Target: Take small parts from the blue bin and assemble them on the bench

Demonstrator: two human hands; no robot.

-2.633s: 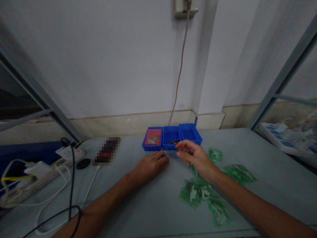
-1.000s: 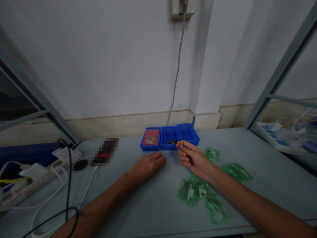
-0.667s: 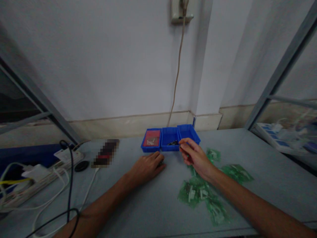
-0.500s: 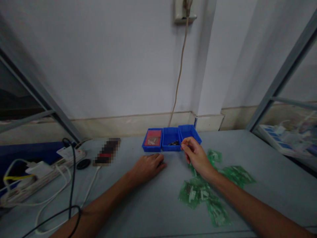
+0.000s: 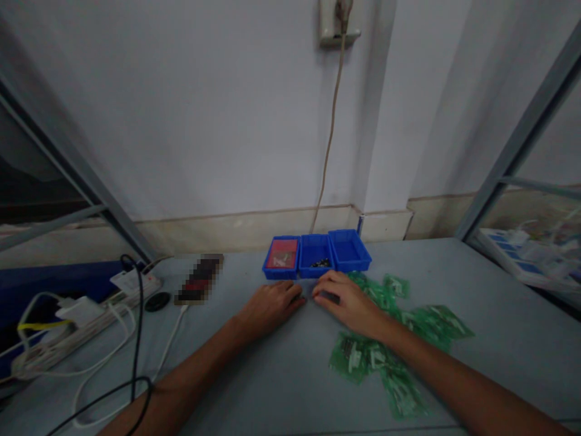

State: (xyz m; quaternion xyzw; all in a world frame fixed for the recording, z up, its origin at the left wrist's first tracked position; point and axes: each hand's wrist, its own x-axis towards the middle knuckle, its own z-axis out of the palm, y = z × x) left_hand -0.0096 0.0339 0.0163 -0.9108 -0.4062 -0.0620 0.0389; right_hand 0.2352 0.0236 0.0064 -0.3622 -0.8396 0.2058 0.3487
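My left hand (image 5: 271,304) rests on the grey table (image 5: 272,387) in front of the blue bins, its fingers curled down and closed. Whatever it may hold is hidden under the fingers. Close beside it on the right, my right hand (image 5: 345,301) has thumb and fingertips brought together in a pinch; anything between them is too small to make out. Just beyond both hands stands the middle blue bin (image 5: 316,273), with small dark and shiny parts (image 5: 321,263) in its front corner. The left blue bin (image 5: 280,275) contains a red bag or card (image 5: 284,249).
The right blue bin (image 5: 349,248) adjoins the middle one. Several green plastic packets (image 5: 399,387) lie around my right forearm. At left are a pixelated flat object (image 5: 200,281), a black round disc (image 5: 157,301), cables and a power strip (image 5: 86,330).
My right hand has come down and left from the right bin's front edge to beside my left hand. My left hand stays in nearly the same place; the view has shifted slightly.
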